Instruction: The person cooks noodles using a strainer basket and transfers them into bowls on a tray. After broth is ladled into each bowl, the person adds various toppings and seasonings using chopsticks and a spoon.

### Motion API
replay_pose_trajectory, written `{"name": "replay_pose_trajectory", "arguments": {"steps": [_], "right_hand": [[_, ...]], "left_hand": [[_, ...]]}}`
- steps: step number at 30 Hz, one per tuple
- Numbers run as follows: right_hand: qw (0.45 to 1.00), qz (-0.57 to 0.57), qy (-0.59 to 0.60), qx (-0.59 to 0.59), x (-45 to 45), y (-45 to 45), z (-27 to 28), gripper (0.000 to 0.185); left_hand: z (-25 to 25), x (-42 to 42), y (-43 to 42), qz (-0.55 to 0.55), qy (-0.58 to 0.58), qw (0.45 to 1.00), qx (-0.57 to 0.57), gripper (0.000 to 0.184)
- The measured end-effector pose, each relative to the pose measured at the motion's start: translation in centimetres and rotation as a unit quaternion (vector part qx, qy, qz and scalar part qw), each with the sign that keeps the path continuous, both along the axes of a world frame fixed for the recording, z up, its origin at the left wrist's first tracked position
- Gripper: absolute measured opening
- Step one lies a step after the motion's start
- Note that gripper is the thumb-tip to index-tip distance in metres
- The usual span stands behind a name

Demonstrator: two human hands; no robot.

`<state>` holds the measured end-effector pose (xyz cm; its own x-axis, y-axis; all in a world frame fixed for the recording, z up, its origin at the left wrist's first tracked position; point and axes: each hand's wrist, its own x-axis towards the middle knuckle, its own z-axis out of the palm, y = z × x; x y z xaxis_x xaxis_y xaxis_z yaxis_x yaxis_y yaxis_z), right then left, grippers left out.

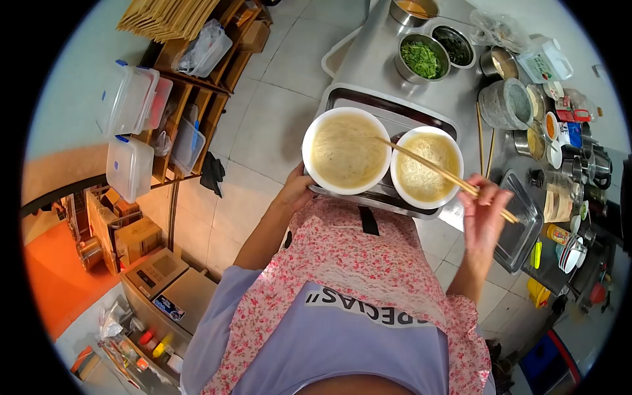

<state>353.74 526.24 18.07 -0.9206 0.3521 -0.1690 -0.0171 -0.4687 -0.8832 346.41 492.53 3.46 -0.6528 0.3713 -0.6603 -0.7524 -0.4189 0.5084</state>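
Observation:
Two white bowls of noodles in broth, a left bowl (349,151) and a right bowl (427,167), stand side by side on a metal tray (395,106). My right hand (486,207) is closed round wooden chopsticks (434,170), whose tips reach the right edge of the left bowl's noodles. At the lower left rim of the left bowl and the tray is my left hand (297,190); its fingers are partly hidden under them, so whether it grips the bowl or the tray cannot be made out.
Beyond the tray stand a metal bowl of chopped greens (421,59) and a bowl of dark greens (453,47). A stone mortar (505,104), long chopsticks (491,153) and an empty metal tray (517,230) are on the right. Shelves (197,85) stand at the left.

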Motion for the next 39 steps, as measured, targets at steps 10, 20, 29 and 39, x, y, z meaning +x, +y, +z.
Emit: {"name": "replay_pose_trajectory", "arguments": {"steps": [10, 20, 29, 39], "right_hand": [[0.973, 0.147, 0.023, 0.174, -1.8, -7.2, -1.1, 0.040], [0.942, 0.160, 0.042, 0.291, -2.5, -10.2, -0.5, 0.023], [0.948, 0.131, -0.015, 0.290, -3.0, -11.1, -1.3, 0.020], [0.956, 0.063, -0.022, 0.287, -1.8, -10.7, -0.7, 0.024]], "left_hand": [[0.5, -2.0, -0.4, 0.000, 0.016, 0.998, -0.062, 0.064], [2.0, -3.7, -0.4, -0.062, 0.015, 0.994, -0.089, 0.068], [0.5, -4.5, -0.7, -0.065, 0.010, 0.996, -0.066, 0.071], [0.3, -4.5, -0.8, -0.077, -0.004, 0.995, -0.067, 0.071]]}}
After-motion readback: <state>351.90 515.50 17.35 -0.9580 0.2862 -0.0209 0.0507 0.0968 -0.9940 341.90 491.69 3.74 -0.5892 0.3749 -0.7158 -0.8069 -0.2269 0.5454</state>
